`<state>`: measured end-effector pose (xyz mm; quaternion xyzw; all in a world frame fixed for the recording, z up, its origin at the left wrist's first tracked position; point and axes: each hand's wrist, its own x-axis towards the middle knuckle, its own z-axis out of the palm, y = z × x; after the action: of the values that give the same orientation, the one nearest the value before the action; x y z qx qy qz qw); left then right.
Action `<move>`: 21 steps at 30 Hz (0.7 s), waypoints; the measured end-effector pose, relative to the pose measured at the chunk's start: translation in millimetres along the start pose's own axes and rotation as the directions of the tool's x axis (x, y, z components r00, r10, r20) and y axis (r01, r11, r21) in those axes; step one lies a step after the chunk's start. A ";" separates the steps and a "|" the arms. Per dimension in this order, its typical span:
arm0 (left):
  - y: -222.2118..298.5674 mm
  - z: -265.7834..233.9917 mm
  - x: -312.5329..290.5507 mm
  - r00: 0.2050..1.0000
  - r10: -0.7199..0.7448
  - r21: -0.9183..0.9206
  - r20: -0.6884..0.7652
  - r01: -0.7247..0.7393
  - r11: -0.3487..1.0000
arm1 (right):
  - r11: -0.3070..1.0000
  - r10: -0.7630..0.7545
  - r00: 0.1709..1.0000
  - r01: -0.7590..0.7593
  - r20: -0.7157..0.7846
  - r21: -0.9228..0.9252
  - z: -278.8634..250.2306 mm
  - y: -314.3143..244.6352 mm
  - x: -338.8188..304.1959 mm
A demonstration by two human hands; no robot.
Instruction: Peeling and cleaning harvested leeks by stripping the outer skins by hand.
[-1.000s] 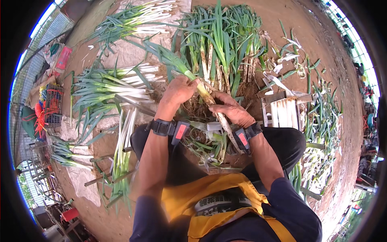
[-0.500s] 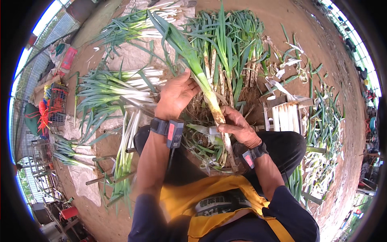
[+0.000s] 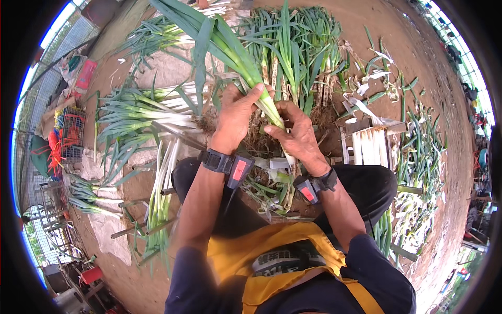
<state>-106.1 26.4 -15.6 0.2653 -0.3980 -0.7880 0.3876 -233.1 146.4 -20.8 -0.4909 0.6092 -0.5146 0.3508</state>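
Currently | 2 hands [image 3: 232, 119] [image 3: 302, 140] gripping 1 leek [image 3: 243, 62] | brown ground [image 3: 366, 13] edges soil-stained pile [image 3: 308, 44]

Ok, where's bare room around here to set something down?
Bare brown ground lies right of the standing leeks, beyond the pale scraps. The pale sheet shows a bare patch between the upper leek pile and middle leek pile at left. It's crowded around the left hand and right hand, which hold a leek near the trimmings.
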 end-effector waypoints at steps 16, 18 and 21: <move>1.3 -5.0 -2.3 0.998 -0.002 -0.212 -0.055 -0.010 0.977 | 0.972 -0.024 0.933 0.106 -0.359 0.212 11.0 0.6 -2.5; 3.5 -8.3 -2.0 0.994 0.037 -0.334 -0.105 -0.070 0.940 | 0.966 -0.018 0.966 0.083 -0.257 0.245 12.1 -2.0 -8.6; 4.7 -24.6 0.5 0.984 0.093 -0.340 -0.153 -0.141 0.930 | 0.953 -0.287 0.955 0.277 -0.069 -0.125 16.8 -5.7 -24.9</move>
<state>-86.6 13.8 -25.1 0.2203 -0.2399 -0.8020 0.5007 -209.4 165.6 -21.0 -0.5694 0.5758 -0.5446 0.2181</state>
